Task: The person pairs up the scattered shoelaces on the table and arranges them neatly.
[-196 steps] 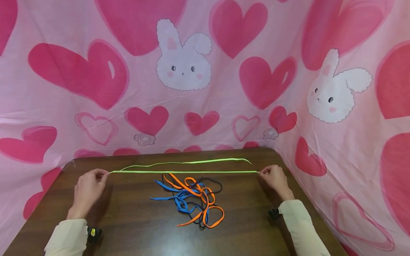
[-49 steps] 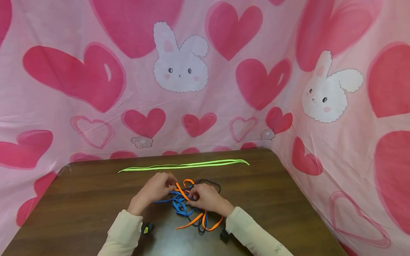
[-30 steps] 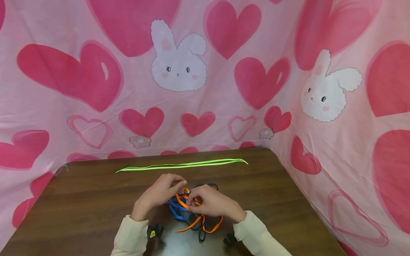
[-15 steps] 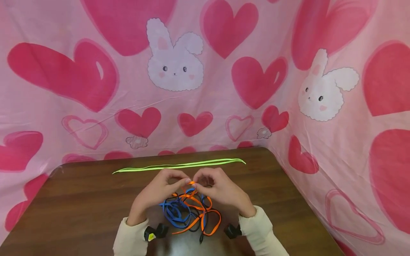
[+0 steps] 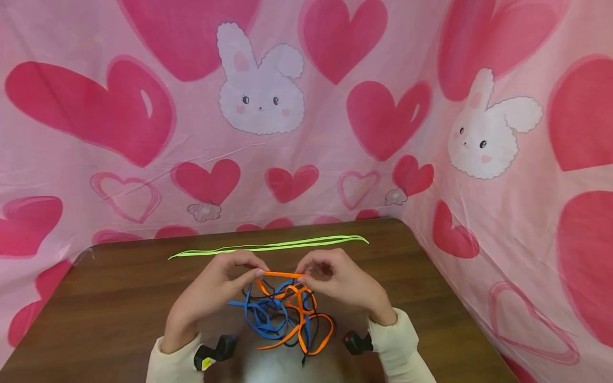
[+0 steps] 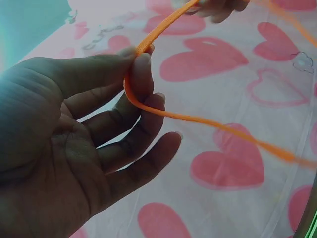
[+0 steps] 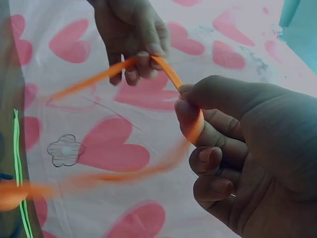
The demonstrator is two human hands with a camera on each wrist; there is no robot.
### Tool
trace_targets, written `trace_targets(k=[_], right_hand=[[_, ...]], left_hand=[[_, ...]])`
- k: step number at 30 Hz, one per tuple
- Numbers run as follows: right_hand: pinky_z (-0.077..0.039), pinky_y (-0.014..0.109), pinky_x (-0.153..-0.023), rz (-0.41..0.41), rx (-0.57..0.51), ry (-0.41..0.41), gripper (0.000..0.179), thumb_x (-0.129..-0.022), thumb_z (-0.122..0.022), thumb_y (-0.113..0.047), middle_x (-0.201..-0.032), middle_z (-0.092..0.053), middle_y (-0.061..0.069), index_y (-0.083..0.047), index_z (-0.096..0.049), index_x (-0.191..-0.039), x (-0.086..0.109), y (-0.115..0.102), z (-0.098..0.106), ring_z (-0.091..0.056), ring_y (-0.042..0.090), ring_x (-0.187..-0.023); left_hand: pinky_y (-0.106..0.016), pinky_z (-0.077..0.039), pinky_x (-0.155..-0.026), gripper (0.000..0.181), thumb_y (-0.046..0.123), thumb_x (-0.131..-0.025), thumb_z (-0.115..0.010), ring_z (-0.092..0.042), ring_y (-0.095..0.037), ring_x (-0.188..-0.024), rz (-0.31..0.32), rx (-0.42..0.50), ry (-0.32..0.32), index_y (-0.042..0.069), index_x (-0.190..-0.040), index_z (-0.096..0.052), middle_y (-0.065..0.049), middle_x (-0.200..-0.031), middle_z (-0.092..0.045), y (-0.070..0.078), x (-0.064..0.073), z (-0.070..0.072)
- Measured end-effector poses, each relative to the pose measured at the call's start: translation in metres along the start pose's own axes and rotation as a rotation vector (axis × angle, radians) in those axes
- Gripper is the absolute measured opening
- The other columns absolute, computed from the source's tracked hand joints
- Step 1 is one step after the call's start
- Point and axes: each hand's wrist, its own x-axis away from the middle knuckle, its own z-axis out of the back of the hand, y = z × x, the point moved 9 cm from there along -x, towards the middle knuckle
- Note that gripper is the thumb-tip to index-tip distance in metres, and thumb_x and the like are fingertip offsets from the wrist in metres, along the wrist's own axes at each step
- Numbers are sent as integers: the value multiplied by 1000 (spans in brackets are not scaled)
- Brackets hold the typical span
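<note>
My left hand (image 5: pixel 215 287) pinches a flat orange shoelace (image 5: pixel 283 274) between thumb and forefinger. A short way along, my right hand (image 5: pixel 342 279) pinches the same lace, and the stretch between them is taut. In the left wrist view the orange shoelace (image 6: pixel 166 25) bends round the forefinger and trails off to the right. The right wrist view shows the lace (image 7: pixel 171 74) running between both hands, its loose part blurred. Below the hands lies a tangle of blue shoelace (image 5: pixel 261 319), dark shoelace (image 5: pixel 306 354) and the rest of the orange one.
A bright green shoelace (image 5: pixel 287 244) lies doubled and straight along the back of the brown wooden table (image 5: pixel 110 298). Behind and to the right hangs a pink cloth (image 5: pixel 316 133) with hearts and rabbits.
The green lace, earlier stretched between both hands, now lies at the back. Both hands moved to the tangle, lifted the orange lace, met, and have now drawn apart along it.
</note>
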Motion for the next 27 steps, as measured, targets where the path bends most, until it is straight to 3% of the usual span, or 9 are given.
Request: trace_targets(k=[8, 15, 19, 27], right_hand=[[-41, 21, -55, 29, 51, 34, 15, -92, -75, -8, -80, -69, -6, -20, -77, -101, 8, 0, 12, -47, 5, -63], [-43, 22, -54, 4, 60, 45, 11, -93, -75, -11, -77, -67, -7, -19, -78, -99, 15, 6, 19, -48, 5, -62], [-43, 22, -54, -15, 60, 59, 6, -94, -74, -15, -73, -65, -6, -18, -78, -98, 20, 8, 24, -48, 6, -62], [-44, 21, -55, -73, 80, 84, 8, -91, -77, -12, -73, -68, -1, -18, -79, -95, 28, 13, 35, -50, 5, -62]], left_hand=[[-30, -50, -92, 19, 12, -94, -73, -65, -8, -96, 45, -86, 139, 25, -107, -77, 12, -100, -71, 2, 20, 31], [-22, -47, -90, 26, 6, -93, -72, -64, -8, -95, -64, -128, 187, 24, -112, -76, 11, -100, -72, 8, 29, 40], [-18, -45, -89, 26, 2, -91, -73, -64, -8, -93, -84, -130, 226, 20, -110, -77, 9, -98, -72, 10, 34, 45], [-16, -44, -89, 25, 6, -89, -77, -64, -6, -96, -10, -169, 299, 26, -105, -78, 10, -97, -73, 3, 44, 56]])
